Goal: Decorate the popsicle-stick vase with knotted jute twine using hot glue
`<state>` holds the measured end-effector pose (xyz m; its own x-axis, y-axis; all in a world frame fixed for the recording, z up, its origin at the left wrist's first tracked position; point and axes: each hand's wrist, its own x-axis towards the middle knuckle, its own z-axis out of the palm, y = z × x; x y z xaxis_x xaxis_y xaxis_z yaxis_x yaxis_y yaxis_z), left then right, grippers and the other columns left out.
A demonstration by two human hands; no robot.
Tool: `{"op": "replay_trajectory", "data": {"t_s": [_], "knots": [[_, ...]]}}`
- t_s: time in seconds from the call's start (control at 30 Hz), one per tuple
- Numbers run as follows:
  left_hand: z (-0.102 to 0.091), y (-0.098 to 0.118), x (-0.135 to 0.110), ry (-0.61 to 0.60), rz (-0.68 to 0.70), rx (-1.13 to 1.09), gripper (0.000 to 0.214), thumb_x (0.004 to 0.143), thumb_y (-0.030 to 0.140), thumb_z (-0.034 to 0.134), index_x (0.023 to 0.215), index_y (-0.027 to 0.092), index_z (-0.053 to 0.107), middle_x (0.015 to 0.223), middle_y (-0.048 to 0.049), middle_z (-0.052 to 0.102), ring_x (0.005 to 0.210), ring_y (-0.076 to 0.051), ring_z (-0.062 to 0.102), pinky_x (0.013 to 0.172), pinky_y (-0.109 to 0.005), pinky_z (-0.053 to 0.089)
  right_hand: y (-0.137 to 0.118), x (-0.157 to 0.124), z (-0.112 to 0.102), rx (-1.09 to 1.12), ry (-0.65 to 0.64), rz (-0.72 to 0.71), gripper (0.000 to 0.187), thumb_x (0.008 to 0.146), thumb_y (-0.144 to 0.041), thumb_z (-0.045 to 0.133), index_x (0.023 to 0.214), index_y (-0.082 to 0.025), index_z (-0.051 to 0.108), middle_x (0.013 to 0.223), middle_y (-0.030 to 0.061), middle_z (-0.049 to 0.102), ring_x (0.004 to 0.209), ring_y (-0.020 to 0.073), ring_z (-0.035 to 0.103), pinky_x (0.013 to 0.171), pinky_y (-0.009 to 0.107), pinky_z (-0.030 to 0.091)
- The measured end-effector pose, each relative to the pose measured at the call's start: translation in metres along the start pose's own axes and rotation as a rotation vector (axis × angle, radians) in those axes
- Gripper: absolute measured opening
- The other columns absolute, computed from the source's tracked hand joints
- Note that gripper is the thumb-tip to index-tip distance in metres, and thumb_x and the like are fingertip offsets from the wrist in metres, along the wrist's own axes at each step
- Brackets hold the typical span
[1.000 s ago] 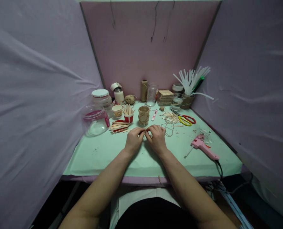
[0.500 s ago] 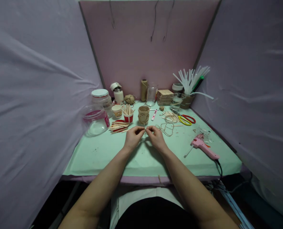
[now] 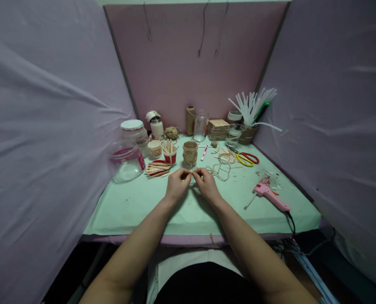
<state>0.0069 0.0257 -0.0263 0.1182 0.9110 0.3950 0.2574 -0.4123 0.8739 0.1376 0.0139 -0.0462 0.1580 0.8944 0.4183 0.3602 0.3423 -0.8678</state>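
Both hands meet over the middle of the table, fingertips nearly touching. My left hand [image 3: 178, 184] is closed in a pinch, and so is my right hand [image 3: 206, 183]. Between them runs a thin piece of jute twine [image 3: 220, 171], whose loose loops lie on the table just right of my right hand. The tiny stretch at the fingertips is mostly hidden. Just beyond my hands stands a twine-wrapped cup [image 3: 190, 154] with a braided-looking decoration, upright and not touched.
A pink hot glue gun [image 3: 272, 195] lies at right, its cord over the front edge. Near it are scissors [image 3: 246, 159]. At left are wooden sticks [image 3: 158, 168], a red cup [image 3: 170, 157] of sticks and a clear plastic jar [image 3: 126, 162]. Jars and wooden squares [image 3: 219, 129] line the back.
My hands stay pinched together in nearly the same place; the fingers have shifted slightly. The whole view has tilted a little. Nothing else has moved.
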Motion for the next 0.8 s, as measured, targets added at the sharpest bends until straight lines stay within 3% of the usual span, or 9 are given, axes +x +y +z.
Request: {"op": "replay_trajectory", "data": {"t_s": [0.3, 0.53, 0.8], "knots": [[0.0011, 0.0016, -0.0019, 0.021, 0.011, -0.039, 0.018, 0.075, 0.016, 0.062, 0.093, 0.018, 0.061, 0.081, -0.0023, 0.067, 0.074, -0.014, 0.063, 0.072, -0.024, 0.048, -0.0001, 0.0002, 0.0004, -0.055, -0.022, 0.009, 0.018, 0.083, -0.034, 0.048, 0.073, -0.021, 0.055, 0.074, 0.0034, 0.060, 0.071, 0.0181, 0.053, 0.068, 0.030, 0.041], [0.0019, -0.0020, 0.0003, 0.001, 0.081, 0.044, 0.014, 0.075, 0.012, 0.057, 0.087, 0.017, 0.061, 0.079, -0.0017, 0.067, 0.072, -0.013, 0.062, 0.071, -0.024, 0.049, -0.0001, -0.0004, 0.0013, -0.076, -0.016, 0.014, 0.019, 0.083, -0.034, 0.047, 0.073, -0.020, 0.055, 0.072, 0.0021, 0.060, 0.069, 0.0165, 0.052, 0.065, 0.028, 0.040], [0.0020, -0.0026, 0.0006, 0.030, 0.035, -0.035, 0.009, 0.075, 0.017, 0.061, 0.084, 0.017, 0.064, 0.079, -0.0018, 0.068, 0.073, -0.014, 0.063, 0.073, -0.026, 0.050, -0.0057, -0.0009, -0.0006, -0.004, 0.006, 0.004, 0.018, 0.081, -0.034, 0.051, 0.071, -0.020, 0.057, 0.072, 0.0021, 0.060, 0.069, 0.0164, 0.053, 0.068, 0.029, 0.042]]}}
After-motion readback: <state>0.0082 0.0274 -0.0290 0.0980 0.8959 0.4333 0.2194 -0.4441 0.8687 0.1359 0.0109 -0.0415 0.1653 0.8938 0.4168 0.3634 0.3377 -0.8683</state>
